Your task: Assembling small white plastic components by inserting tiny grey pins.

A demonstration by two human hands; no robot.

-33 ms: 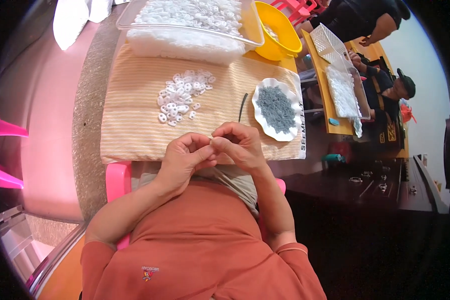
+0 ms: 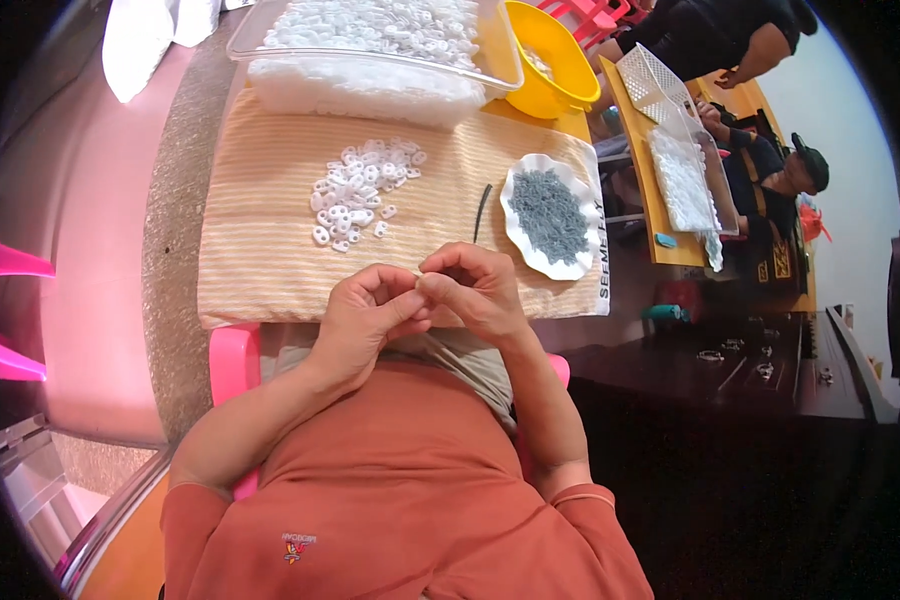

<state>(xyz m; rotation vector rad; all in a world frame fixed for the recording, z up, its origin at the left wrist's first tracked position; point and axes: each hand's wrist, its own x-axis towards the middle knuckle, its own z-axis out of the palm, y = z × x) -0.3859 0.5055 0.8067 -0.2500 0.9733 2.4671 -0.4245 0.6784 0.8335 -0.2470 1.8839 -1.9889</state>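
My left hand [image 2: 372,312] and my right hand [image 2: 478,290] meet at the fingertips over the near edge of the cloth. Both are closed in a pinch around something very small, mostly hidden by the fingers. Beyond them lies a loose pile of white plastic pieces with two holes each [image 2: 355,200]. To the right, a white scalloped dish [image 2: 511,212] holds many small grey pieces [image 2: 552,215]. A short black strip [image 2: 482,213] rests on the cloth between pile and dish.
A striped cloth [image 2: 260,220] covers the table. At its far side stand a clear plastic bin [image 2: 370,92] full of white pieces and a yellow basin [image 2: 575,75]. Another person [image 2: 780,180] sits at a table [image 2: 682,252] on the right; a pink stool [image 2: 5,345] stands left.
The view has shifted slightly. Both hands keep the same pinch at nearly the same place, and the pile and dish look the same.
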